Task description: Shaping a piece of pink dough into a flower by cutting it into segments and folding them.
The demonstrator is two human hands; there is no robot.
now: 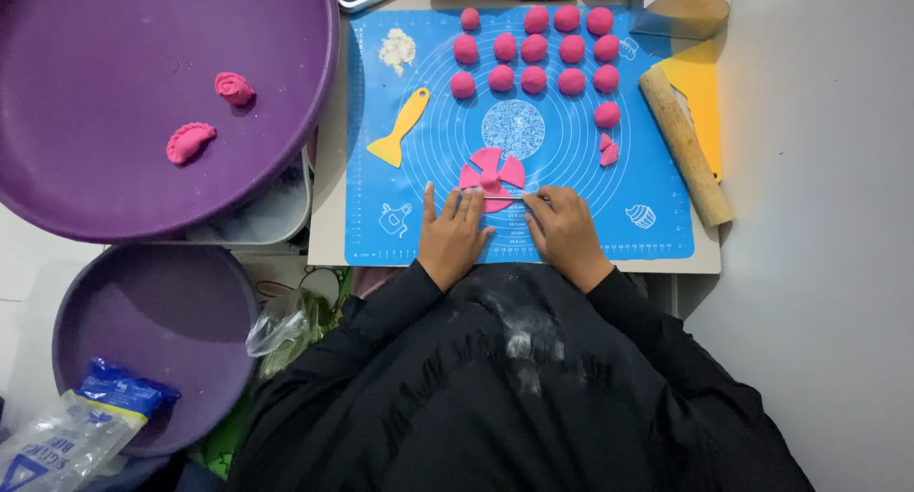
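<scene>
Hands (455,233) at cut pink dough (491,176)

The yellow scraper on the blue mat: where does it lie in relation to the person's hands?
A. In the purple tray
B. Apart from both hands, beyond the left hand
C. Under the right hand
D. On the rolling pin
B: the yellow scraper lies alone on the blue mat, beyond the left hand, touched by neither hand.
</scene>
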